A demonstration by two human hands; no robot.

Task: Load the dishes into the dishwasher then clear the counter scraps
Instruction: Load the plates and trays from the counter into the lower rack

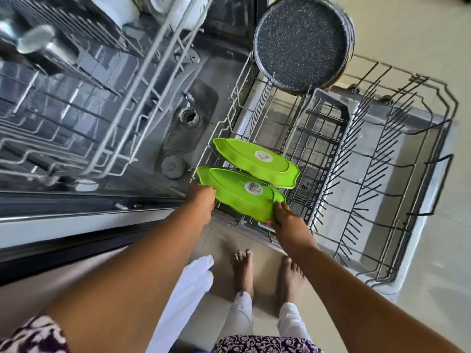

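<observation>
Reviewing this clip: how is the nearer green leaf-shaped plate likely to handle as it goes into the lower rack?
The nearer green plate looks like thin moulded plastic, so probably light and stiff. Its glossy surface may be slippery; both hands, left hand and right hand, grip its ends. Long and shallow, it would likely tip unless it leans on the lower rack tines.

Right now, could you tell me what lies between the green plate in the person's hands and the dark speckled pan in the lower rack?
In the head view, a second green plate stands between the held green plate and the speckled pan; beyond it, only bare rack tines.
</observation>
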